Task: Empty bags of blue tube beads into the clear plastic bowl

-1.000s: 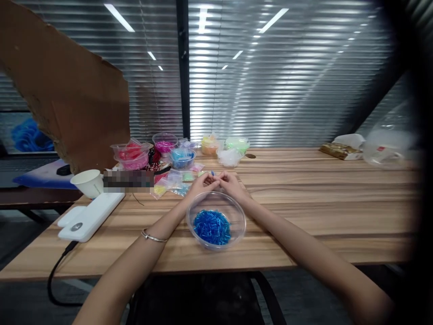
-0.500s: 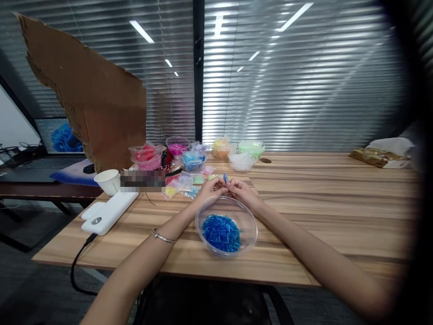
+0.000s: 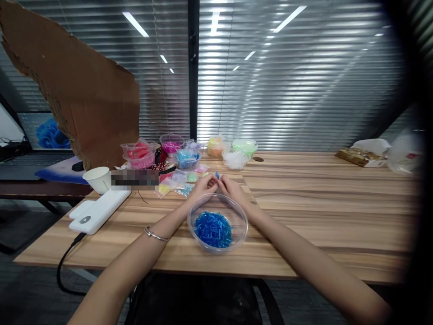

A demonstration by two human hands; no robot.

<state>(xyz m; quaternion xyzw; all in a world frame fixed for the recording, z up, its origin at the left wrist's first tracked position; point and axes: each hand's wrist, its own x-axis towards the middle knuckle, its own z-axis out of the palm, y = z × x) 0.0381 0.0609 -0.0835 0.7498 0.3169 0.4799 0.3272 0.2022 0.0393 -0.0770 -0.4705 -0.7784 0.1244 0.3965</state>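
Just beyond a clear plastic bowl (image 3: 241, 234), my left hand (image 3: 204, 186) and my right hand (image 3: 231, 188) meet with fingertips pinched together. A small blue object (image 3: 217, 174) sticks up between them; its kind is too small to make out, and the fingers hide its lower part. Inside the bowl lies a heap of short, thin blue plastic tubes (image 3: 214, 230). The bowl stands on the table between my forearms. Small clear bags (image 3: 178, 179) with coloured contents lie left of my left hand.
Behind the hands stand several bowls with red (image 3: 139, 155), magenta, blue (image 3: 188, 159), orange, white (image 3: 235, 160) and green contents. A paper cup (image 3: 98, 179), a white power bank (image 3: 101, 210) with a cable and a cardboard sheet (image 3: 101, 99) are at left. A gold tissue pack (image 3: 358, 156) lies far right.
The whole view has shifted, so things appear slightly further left. My hands stay together beyond the bowl, and less of the small blue object shows above the fingers.
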